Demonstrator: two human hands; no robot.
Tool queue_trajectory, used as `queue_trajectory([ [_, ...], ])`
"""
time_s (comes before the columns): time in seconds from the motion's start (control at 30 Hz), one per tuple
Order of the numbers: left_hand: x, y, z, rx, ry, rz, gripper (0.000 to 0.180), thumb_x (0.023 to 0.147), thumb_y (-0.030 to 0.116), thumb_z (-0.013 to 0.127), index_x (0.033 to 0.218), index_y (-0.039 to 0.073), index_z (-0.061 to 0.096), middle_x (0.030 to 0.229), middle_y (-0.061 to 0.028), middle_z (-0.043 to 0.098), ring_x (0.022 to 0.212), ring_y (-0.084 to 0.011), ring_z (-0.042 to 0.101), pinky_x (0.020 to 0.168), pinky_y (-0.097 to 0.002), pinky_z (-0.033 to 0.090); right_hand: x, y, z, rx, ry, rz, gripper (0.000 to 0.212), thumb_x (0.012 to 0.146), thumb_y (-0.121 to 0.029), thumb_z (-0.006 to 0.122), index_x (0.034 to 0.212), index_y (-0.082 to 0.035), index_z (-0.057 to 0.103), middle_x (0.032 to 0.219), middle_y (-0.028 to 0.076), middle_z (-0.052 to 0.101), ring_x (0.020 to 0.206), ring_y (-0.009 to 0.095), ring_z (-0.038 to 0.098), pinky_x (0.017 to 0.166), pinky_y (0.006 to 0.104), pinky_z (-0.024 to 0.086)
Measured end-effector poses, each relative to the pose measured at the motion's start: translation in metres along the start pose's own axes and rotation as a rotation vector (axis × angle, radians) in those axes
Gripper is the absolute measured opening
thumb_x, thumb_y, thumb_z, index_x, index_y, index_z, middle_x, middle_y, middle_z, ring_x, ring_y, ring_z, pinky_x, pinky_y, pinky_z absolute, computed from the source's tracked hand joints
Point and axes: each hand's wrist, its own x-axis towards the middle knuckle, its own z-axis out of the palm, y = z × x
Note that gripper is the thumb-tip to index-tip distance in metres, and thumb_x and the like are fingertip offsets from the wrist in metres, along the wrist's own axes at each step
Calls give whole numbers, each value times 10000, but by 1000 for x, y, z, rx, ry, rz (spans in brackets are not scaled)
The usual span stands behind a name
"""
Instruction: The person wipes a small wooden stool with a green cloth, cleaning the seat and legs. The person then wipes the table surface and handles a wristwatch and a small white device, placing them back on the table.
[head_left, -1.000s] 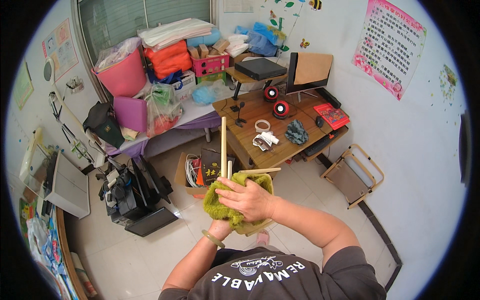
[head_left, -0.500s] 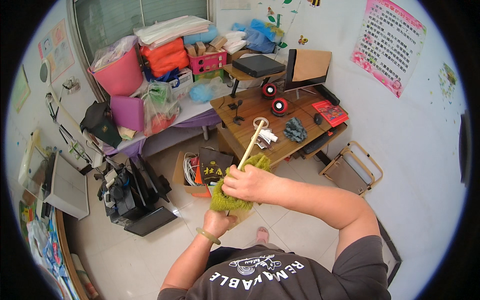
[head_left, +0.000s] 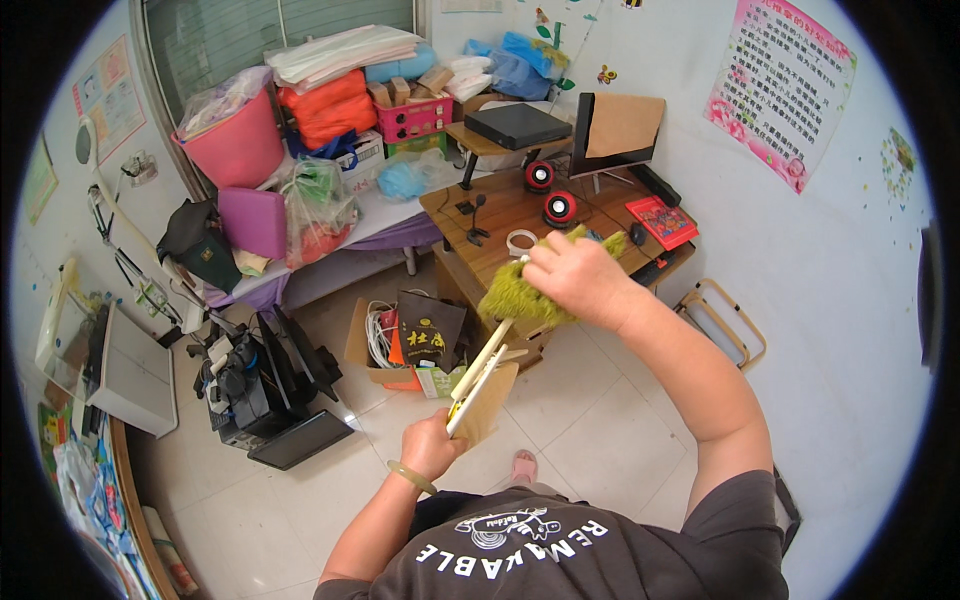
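Two hands: both working in mid-air above the tiled floor, well apart from each other.
Right hand: raised, fingers curling tight around a green fuzzy cover, gripping it from above.
Left hand: lower, fingers closed around the base of a flat tan paddle and the pale sticks lying against it.
Green fuzzy cover: sitting at the upper end of the sticks, bunching under the right hand; hanging in front of the wooden desk, not touching it.
Sticks: tilting up and to the right, running from the left hand into the cover; exact number hard to tell.
Nearby: cardboard box with cables and a dark bag directly below; two red speakers, a tape roll and a monitor on the desk behind; black printer on the floor to the left.
Risk, judging from the pose: pulling the cover at an angle to the sticks, possibly bending or snapping a thin stick.
Risk: gripping only the fuzz, likely slipping off the pile or tearing fibres loose.
Risk: holding the bundle low with one hand, sticks possibly sliding out and dropping into the box below.
Risk: swinging the raised elbow toward the desk, possibly knocking the speakers.
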Motion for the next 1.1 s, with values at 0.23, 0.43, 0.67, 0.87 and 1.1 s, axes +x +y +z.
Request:
queue_trajectory([
  [0.23, 3, -18, 7, -323, -53, -91, 405, 699, 170, 734, 1060, 6, 647, 845, -187, 697, 769, -307, 686, 728, -394, 535, -27, 41, -4, 302, 217, 607, 287, 715, -57, 711, 975, -74, 589, 924, 61, 597, 876, 296, 602, 711, 337, 533],
  [0.43, 12, -23, 4, -550, -7, -114, 397, 698, 68, 731, 1074, -30, 646, 880, -133, 706, 771, -210, 677, 722, -334, 537, -51, 2, 6, 1996, 421, 1152, 489, 904, -230, 687, 1297, 3, 513, 1170, 122, 643, 1034, 229, 641, 892, 382, 531],
  [0.67, 13, -15, -6, -632, 6, -145, 362, 720, 32, 711, 1062, -68, 645, 897, -124, 700, 778, -193, 665, 723, -320, 534, -46, -57, 20, 2661, 435, 708, 555, 991, -321, 507, 1413, 22, 398, 1346, 251, 527, 1231, 333, 551, 1045, 439, 451],
  [0.87, 13, -23, -10, -659, 21, -141, 366, 718, 12, 709, 1075, -47, 657, 914, -115, 702, 797, -194, 667, 737, -319, 532, -54, -66, 33, 2727, 489, 778, 565, 1013, -395, 449, 1405, 10, 411, 1390, 145, 505, 1250, 247, 524, 1059, 388, 425],
  [1.1, 10, -31, -9, -669, 61, -139, 371, 703, 6, 704, 1064, -62, 650, 923, -113, 702, 807, -186, 664, 736, -316, 531, -76, -70, 70, 2296, 361, 1469, 698, 983, -598, 372, 1401, -41, 428, 1362, 174, 521, 1234, 308, 535, 1002, 445, 480],
])
